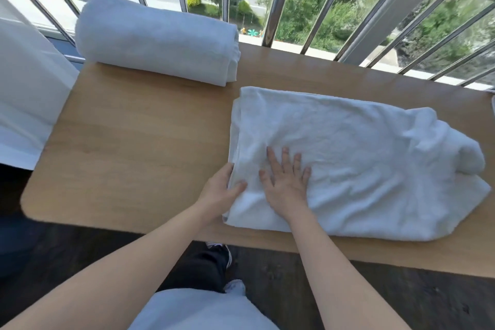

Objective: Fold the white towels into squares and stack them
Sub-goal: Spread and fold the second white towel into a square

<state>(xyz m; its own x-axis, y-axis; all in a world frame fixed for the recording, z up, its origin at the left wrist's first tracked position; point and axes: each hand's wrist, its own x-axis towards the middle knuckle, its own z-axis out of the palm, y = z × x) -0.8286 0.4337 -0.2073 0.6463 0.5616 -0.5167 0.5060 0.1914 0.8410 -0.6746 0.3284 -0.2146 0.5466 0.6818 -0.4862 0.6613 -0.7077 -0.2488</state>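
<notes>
Light wooden tabletop point(128, 147) bears the half-folded white terry towel point(361, 163) at its near right, long axis running left-right. Left hand point(218, 193) pinches its left end; right hand point(286, 182) presses flat, fingers spread, just beside.
</notes>
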